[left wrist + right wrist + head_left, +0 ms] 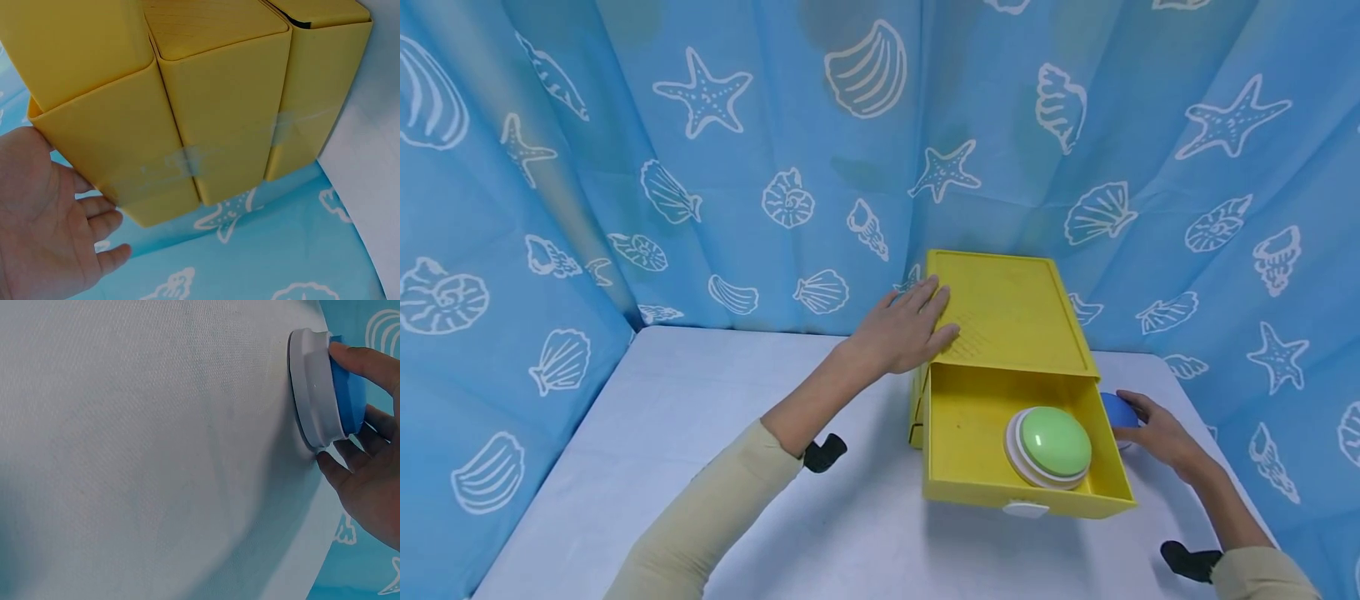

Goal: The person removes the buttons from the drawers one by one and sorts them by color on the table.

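A yellow drawer cabinet (1011,308) stands on the table, its top drawer (964,454) pulled out toward me. My left hand (906,329) rests with straight fingers at the cabinet's upper left edge. Inside that drawer, toward the right, sits a round push button with a green dome (1056,442) and white base. Just right of the drawer, my right hand (1161,429) grips a similar button with a blue dome (1120,410). In the right wrist view, thumb and fingers (362,360) curl round this blue button (319,387), whose white base is close to the tabletop.
The white-covered table (760,375) extends to the left and front of the cabinet. A blue curtain (737,208) with white sea shapes hangs behind and along the sides. Clear tape (194,161) runs across the cabinet's stacked sections. A white handle (1026,509) juts from the drawer front.
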Demonstrator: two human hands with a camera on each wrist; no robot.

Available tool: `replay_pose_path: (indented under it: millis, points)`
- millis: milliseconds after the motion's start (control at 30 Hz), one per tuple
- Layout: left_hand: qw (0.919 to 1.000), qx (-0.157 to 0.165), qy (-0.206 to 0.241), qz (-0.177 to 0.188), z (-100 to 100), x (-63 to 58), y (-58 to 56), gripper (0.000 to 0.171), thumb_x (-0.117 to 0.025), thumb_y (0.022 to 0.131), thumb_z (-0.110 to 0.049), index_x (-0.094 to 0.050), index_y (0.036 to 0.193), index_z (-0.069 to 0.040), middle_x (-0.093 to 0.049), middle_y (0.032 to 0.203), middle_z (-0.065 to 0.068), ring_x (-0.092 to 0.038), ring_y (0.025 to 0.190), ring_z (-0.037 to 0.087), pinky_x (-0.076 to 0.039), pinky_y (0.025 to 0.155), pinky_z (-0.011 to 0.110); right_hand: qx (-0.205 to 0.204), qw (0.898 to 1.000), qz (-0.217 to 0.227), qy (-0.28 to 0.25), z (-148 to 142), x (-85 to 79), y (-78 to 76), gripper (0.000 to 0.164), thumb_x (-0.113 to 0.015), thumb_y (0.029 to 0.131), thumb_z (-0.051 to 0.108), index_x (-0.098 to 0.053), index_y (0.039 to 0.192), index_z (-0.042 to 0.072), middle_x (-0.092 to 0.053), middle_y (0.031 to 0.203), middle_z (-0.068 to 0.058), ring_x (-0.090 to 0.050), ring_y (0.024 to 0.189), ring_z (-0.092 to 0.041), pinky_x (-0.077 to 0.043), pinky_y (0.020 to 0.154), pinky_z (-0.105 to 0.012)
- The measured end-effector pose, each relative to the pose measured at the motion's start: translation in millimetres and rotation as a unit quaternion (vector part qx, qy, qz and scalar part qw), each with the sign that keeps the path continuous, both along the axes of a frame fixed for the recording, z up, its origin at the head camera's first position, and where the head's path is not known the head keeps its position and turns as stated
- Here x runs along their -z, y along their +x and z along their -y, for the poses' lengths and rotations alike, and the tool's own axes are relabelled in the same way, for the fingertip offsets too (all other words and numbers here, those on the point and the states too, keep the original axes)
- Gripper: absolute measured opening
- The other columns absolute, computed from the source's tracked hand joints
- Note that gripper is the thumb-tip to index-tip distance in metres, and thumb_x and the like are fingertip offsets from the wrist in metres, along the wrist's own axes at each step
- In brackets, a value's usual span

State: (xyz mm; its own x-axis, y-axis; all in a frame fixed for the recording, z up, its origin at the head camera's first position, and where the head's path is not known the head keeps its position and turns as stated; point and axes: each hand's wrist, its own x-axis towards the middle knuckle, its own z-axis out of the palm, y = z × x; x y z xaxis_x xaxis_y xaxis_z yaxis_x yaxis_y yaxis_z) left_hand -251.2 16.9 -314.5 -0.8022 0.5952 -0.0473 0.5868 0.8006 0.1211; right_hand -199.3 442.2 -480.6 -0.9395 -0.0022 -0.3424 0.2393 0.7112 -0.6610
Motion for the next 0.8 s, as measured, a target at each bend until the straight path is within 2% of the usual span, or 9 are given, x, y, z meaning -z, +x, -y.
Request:
replay_pose_path:
  millis: [100, 233, 367, 433, 500, 600, 667, 733, 800]
  points:
    - [1.0000, 0.001, -0.002, -0.001, 1, 0.6, 0.6, 0.065, -0.015, 0.097, -0.053, -0.009, 0.149, -0.014, -0.003, 0.154, 0.003, -0.003, 0.139, 0.016, -0.009, 0.110, 0.042, 0.001, 1.000, -0.004, 0.005, 0, -2.5, 1.5, 0.103, -0.067, 0.079, 0.046, -0.002, 0.148, 0.006, -0.004, 0.146, -0.032, -0.015, 0.123, -0.056, -0.027, 0.087, -0.069]
    - [1.0000, 0.004, -0.005, -0.002, 1, 0.9, 1.0, 0.065, -0.015, 0.097, -0.053, -0.008, 0.149, -0.014, -0.003, 0.154, 0.003, -0.004, 0.139, 0.017, -0.009, 0.110, 0.042, 0.003, 1.000, -0.029, 0.008, 1, -13.9, 5.6, 0.094, -0.062, 0.083, 0.048, -0.008, 0.148, 0.007, -0.004, 0.146, -0.031, -0.014, 0.123, -0.057, -0.028, 0.082, -0.072]
    - [1.0000, 0.006, -0.006, -0.003, 1, 0.9, 1.0, 0.065, -0.015, 0.097, -0.052, -0.008, 0.149, -0.014, -0.003, 0.154, 0.004, -0.004, 0.139, 0.017, -0.010, 0.110, 0.041, -0.001, 0.997, -0.081, -0.008, 4, -29.4, 10.2, 0.083, -0.061, 0.086, 0.042, -0.019, 0.146, 0.003, -0.014, 0.146, -0.030, -0.018, 0.125, -0.055, -0.030, 0.085, -0.069]
    - [1.0000, 0.006, -0.004, -0.002, 1, 1.0, 0.9, 0.065, -0.015, 0.097, -0.052, -0.008, 0.149, -0.014, -0.003, 0.154, 0.004, -0.004, 0.139, 0.017, -0.010, 0.110, 0.041, 0.000, 0.993, -0.118, -0.014, 6, -37.5, 13.1, 0.077, -0.062, 0.087, 0.038, -0.024, 0.144, 0.002, -0.022, 0.144, -0.028, -0.023, 0.125, -0.052, -0.033, 0.088, -0.063]
    - [1.0000, 0.004, -0.002, -0.001, 0, 0.8, 0.9, 0.065, -0.015, 0.097, -0.052, -0.008, 0.149, -0.014, -0.003, 0.154, 0.003, -0.004, 0.139, 0.017, -0.010, 0.110, 0.042, -0.004, 0.988, -0.155, -0.017, 8, -46.4, 17.3, 0.071, -0.062, 0.088, 0.034, -0.029, 0.143, 0.005, -0.030, 0.142, -0.024, -0.032, 0.126, -0.042, -0.039, 0.089, -0.051]
    - [1.0000, 0.004, -0.001, -0.001, 0, 0.5, 0.7, 0.065, -0.015, 0.097, -0.052, -0.008, 0.149, -0.015, -0.003, 0.154, 0.003, -0.004, 0.139, 0.017, -0.009, 0.110, 0.042, -0.004, 0.980, -0.199, -0.029, 16, -62.8, 26.7, 0.062, -0.062, 0.088, 0.030, -0.037, 0.141, 0.010, -0.041, 0.138, -0.010, -0.046, 0.120, -0.013, -0.046, 0.081, -0.027]
    - [1.0000, 0.004, 0.000, 0.000, 0, 0.4, 0.6, 0.065, -0.015, 0.097, -0.053, -0.008, 0.149, -0.015, -0.003, 0.154, 0.003, -0.004, 0.139, 0.017, -0.009, 0.110, 0.042, -0.008, 0.976, -0.214, -0.043, 23, -76.0, 34.1, 0.058, -0.063, 0.088, 0.027, -0.039, 0.140, 0.012, -0.044, 0.136, -0.002, -0.048, 0.111, 0.004, -0.046, 0.077, -0.017]
    - [1.0000, 0.004, 0.002, 0.002, 0, 0.3, 0.6, 0.065, -0.015, 0.097, -0.053, -0.008, 0.149, -0.015, -0.003, 0.154, 0.003, -0.003, 0.139, 0.017, -0.009, 0.110, 0.042, -0.015, 0.972, -0.227, -0.065, 32, -89.6, 41.0, 0.056, -0.063, 0.088, 0.022, -0.041, 0.138, 0.011, -0.047, 0.133, 0.004, -0.047, 0.106, 0.012, -0.045, 0.075, -0.013]
    - [1.0000, 0.004, 0.004, 0.003, 0, 0.3, 0.9, 0.065, -0.015, 0.097, -0.053, -0.008, 0.149, -0.015, -0.003, 0.154, 0.003, -0.003, 0.139, 0.017, -0.008, 0.110, 0.041, -0.028, 0.968, -0.237, -0.073, 41, -102.5, 47.2, 0.054, -0.063, 0.088, 0.017, -0.043, 0.137, 0.010, -0.048, 0.131, 0.005, -0.048, 0.106, 0.011, -0.046, 0.076, -0.015]
